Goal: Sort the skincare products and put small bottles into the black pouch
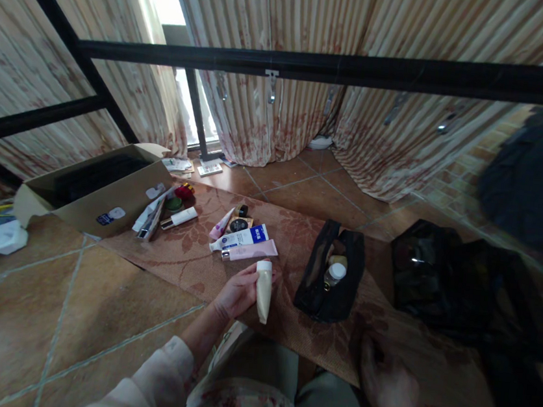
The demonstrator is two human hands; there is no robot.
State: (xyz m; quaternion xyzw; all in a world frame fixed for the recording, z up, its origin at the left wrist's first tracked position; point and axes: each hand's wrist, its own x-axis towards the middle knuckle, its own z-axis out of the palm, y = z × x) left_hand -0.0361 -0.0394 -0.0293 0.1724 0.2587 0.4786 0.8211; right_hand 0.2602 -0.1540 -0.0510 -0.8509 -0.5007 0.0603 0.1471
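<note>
My left hand point(236, 291) is closed around a cream-coloured squeeze tube point(263, 297) with a white cap, its cap end pointing up. Just beyond it lie a pink tube point(251, 251) and a white-and-blue tube point(243, 236), side by side on the mat. An open black mesh pouch point(310, 280) stands to the right and holds a small clear jar with a white lid point(336, 274). My right hand point(389, 377) is low over the mat's near edge, right of the pouch. Shadow and blur hide its fingers, so its grip cannot be made out.
A reddish patterned mat point(167, 260) covers part of the tiled floor. An open cardboard box point(109, 201) stands at left, beside several cosmetics and a white-capped bottle point(182, 218). A black bag point(444, 275) sits at right. A dark metal rail point(316, 66) crosses before the curtains.
</note>
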